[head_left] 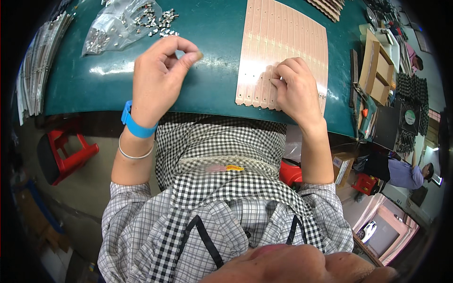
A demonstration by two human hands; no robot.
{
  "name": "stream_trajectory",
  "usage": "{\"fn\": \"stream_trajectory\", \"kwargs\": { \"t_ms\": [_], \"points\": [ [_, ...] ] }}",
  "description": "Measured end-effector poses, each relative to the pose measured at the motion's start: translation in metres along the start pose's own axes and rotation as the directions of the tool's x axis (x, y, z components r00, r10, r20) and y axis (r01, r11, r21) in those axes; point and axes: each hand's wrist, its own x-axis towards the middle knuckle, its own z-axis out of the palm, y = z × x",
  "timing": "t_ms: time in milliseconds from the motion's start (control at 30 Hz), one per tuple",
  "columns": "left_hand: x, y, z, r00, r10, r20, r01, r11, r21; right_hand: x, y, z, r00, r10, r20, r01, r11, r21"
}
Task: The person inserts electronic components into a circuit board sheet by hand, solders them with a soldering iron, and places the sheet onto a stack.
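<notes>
A pink-tan panel of narrow slotted strips [283,42] lies on the green table [212,85] in front of me. My right hand [295,87] rests on the panel's near edge, fingers curled and pressing on the strips. My left hand [160,78] hovers over the table left of the panel, thumb and fingers pinched together; whether a small part sits between them I cannot tell. That wrist wears a blue band [137,123] and a thin silver bangle [134,153]. Small silver metal parts [158,23] lie scattered beyond my left hand.
A clear plastic bag of metal parts [113,26] lies at the far left of the table. Stacked grey strips [37,61] line the left edge. A red stool [66,151] stands below. Cardboard boxes [377,66] and dark parts sit right. Another person [406,172] works at lower right.
</notes>
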Motion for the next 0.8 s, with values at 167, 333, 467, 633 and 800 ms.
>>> {"fn": "stream_trajectory", "kwargs": {
  "t_ms": [167,333,467,633,800],
  "points": [
    [-0.014,0.019,0.023,0.941,-0.186,0.283,0.321,0.756,-0.57,-0.001,0.004,-0.02,0.997,0.076,0.018,-0.078,0.981,0.177],
    [-0.022,0.023,0.047,0.734,-0.257,0.629,0.679,0.254,-0.689,-0.003,-0.028,-0.026,0.987,0.033,-0.156,0.024,0.934,0.356],
    [-0.028,0.024,0.059,0.692,-0.19,0.696,0.72,0.115,-0.684,-0.005,-0.045,-0.01,0.962,-0.031,-0.271,0.172,0.841,0.513],
    [-0.03,0.031,0.062,0.693,-0.247,0.677,0.717,0.141,-0.683,-0.006,-0.047,-0.004,0.922,-0.064,-0.381,0.235,0.876,0.422],
    [-0.019,0.018,0.054,0.908,-0.143,0.395,0.365,0.732,-0.575,-0.007,-0.035,-0.006,0.934,0.06,-0.351,0.137,0.85,0.509]
  ]
}}
